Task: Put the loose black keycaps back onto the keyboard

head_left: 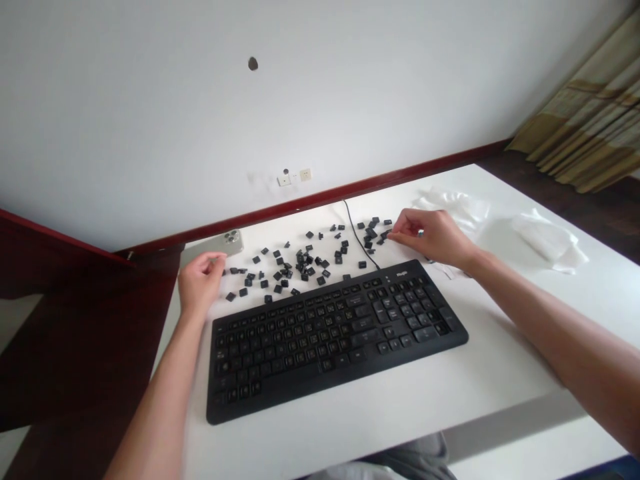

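Note:
A black keyboard point(320, 337) lies at a slant on the white table, some of its key places showing without caps. Behind it, many loose black keycaps point(303, 260) are scattered, with a smaller cluster point(371, 233) to the right of the cable. My right hand point(433, 233) is closed in a pinch, its fingertips right at that cluster; what sits between them is hidden. Left of the scattered caps, my left hand point(201, 279) is closed with thumb and fingers together, near the phone; anything in it is too small to make out.
A phone point(220, 244) lies at the table's back left. The keyboard cable point(353, 227) runs back toward the wall. Crumpled clear plastic point(457, 207) and a white packet point(547, 240) rest on the right of the table point(480, 387). Wall sockets point(295, 177) are behind.

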Demonstrator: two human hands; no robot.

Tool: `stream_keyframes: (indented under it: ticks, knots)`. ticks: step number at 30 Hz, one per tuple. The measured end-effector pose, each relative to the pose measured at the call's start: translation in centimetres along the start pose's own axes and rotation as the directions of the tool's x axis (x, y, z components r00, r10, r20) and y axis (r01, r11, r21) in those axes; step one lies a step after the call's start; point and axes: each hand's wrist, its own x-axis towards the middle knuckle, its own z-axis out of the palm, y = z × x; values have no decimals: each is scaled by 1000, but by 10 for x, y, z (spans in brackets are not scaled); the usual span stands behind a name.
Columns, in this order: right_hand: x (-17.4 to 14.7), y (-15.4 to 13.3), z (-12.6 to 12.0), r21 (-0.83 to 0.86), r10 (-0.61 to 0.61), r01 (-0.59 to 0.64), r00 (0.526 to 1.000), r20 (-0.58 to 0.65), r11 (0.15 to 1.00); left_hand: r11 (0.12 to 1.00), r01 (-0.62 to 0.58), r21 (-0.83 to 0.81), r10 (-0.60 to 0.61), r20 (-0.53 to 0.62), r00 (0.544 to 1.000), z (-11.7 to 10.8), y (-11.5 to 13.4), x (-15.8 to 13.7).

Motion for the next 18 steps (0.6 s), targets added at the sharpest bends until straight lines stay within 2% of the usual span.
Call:
stream_keyframes:
  ticks: [6,12,18]
  knots:
    - [-2,-3,8,17,-28,27,999,30,999,1000,8,-15,-7,6,1000,0,3,-1]
    - [2,4,8,88,-6,11,999,-51,996,1000,-5,-23,5,15,1000,0,-1,-1]
    - [3,3,7,113,30,-21,997,-78,993,997,-6,-71,7,17,1000,1,4,-3]
